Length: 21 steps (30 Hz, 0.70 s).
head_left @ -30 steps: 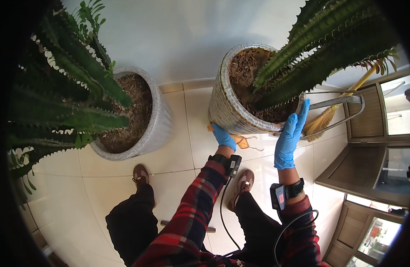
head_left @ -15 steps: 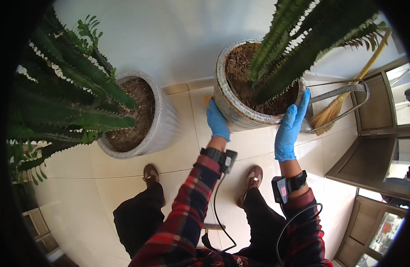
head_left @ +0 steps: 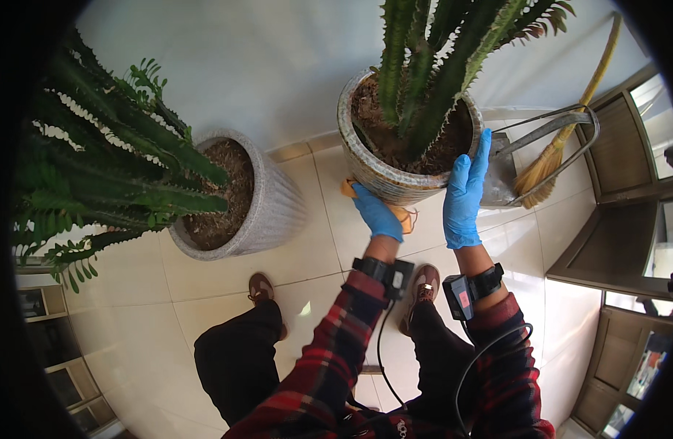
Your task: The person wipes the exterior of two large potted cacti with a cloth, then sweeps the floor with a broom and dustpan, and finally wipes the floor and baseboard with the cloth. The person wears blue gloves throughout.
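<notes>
A round, glazed grey-brown plant pot (head_left: pixel 395 183) stands by the wall, with soil and a tall spiny cactus-like plant (head_left: pixel 431 95) in it. Against its near lower side my left hand (head_left: pixel 378 212), in a blue glove, presses an orange cloth (head_left: pixel 404 217); part of the cloth shows on each side of the hand, and some fingertips are hidden. My right hand (head_left: pixel 465 201), also in a blue glove, lies against the pot's right side, with fingers stretched up to the rim and thumb apart.
A second, pale grey pot (head_left: pixel 274 197) with a spreading spiny plant (head_left: pixel 124 175) stands to the left. Right of the glazed pot are a metal dustpan (head_left: pixel 501 175) and a straw broom (head_left: pixel 545 168). Brown framed panels (head_left: pixel 618 150) line the right side. My shoes rest on the tiled floor (head_left: pixel 227 293).
My left hand has moved right and down around the near side of the pot, and more of the orange cloth shows. My right hand stays at the rim. The whole view has shifted slightly.
</notes>
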Motion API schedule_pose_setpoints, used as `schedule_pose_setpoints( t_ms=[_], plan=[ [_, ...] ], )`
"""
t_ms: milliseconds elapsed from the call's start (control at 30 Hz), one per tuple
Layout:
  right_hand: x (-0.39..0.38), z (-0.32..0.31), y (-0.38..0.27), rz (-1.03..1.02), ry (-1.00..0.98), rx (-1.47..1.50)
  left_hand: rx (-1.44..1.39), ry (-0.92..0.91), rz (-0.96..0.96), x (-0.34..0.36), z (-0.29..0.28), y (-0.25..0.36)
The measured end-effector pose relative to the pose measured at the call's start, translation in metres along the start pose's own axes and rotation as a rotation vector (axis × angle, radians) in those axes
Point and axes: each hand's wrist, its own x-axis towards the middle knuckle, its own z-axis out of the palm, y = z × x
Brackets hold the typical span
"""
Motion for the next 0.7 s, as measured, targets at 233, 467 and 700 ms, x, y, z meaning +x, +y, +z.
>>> schedule_pose_setpoints(
  t_ms=[233, 467, 700],
  plan=[
    [0.003, -0.01, -0.004, 0.026, -0.061, 0.009, 0.325, -0.049, -0.254, 0.026, -0.04, 0.051],
    [-0.05, -0.037, -0.035, 0.661, -0.31, -0.085, 0.34, -0.364, -0.293, -0.059, -0.042, 0.131],
    [-0.142, 0.062, -0.093, 0.159, -0.372, -0.059, 0.48, -0.603, -0.473, -0.13, -0.025, 0.187]
  ],
)
